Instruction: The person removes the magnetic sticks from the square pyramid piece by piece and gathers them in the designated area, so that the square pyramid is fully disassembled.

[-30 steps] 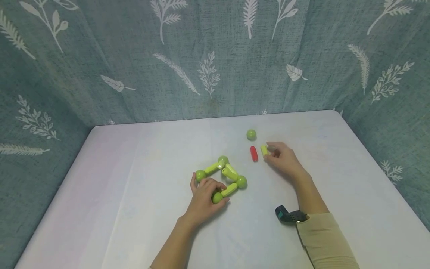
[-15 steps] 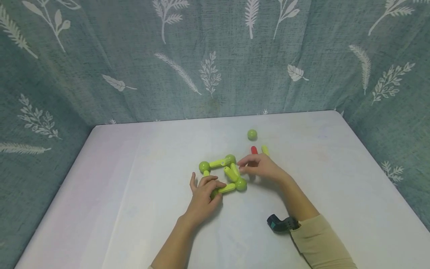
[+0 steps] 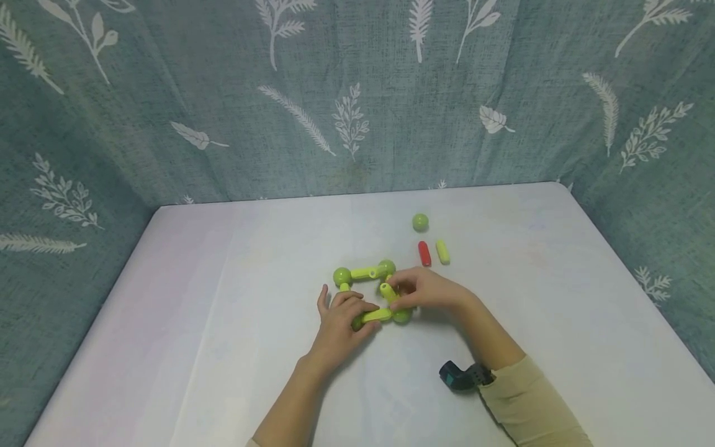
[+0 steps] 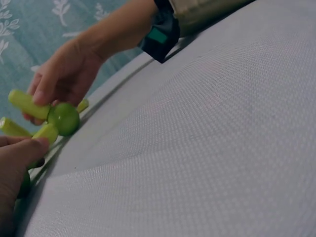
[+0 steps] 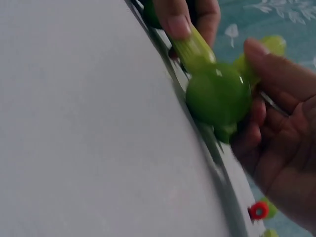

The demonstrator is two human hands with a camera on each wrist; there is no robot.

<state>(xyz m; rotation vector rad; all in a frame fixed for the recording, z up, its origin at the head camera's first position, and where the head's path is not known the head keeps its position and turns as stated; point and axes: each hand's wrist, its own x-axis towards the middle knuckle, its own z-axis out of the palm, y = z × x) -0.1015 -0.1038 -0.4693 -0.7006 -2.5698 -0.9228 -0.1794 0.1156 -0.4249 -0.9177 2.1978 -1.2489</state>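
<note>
On the table lies a four-sided frame of yellow-green toy building rods (image 3: 363, 273) joined by green balls (image 3: 342, 276). My left hand (image 3: 335, 326) lies over its front left corner and pinches the front rod (image 4: 45, 134) between thumb and fingers. At the front right corner, my right hand (image 3: 430, 290) pinches a slanting rod (image 5: 242, 66) that rises from the corner ball (image 5: 219, 94). Its free end points up, as the left wrist view shows. The right fingers hide much of the frame's right side; my left hand covers most of the left rod.
Behind the right hand, a red rod (image 3: 424, 253) and a loose yellow-green rod (image 3: 443, 252) lie side by side. A single green ball (image 3: 420, 222) sits farther back. A patterned curtain (image 3: 357, 124) stands behind the white table (image 3: 251, 248). The right wrist wears a dark band (image 3: 466, 376).
My right hand has let go of the loose yellow-green rod, moved left and taken hold of the slanting rod. The frame has turned slightly under my left hand, which stays at its front corner.
</note>
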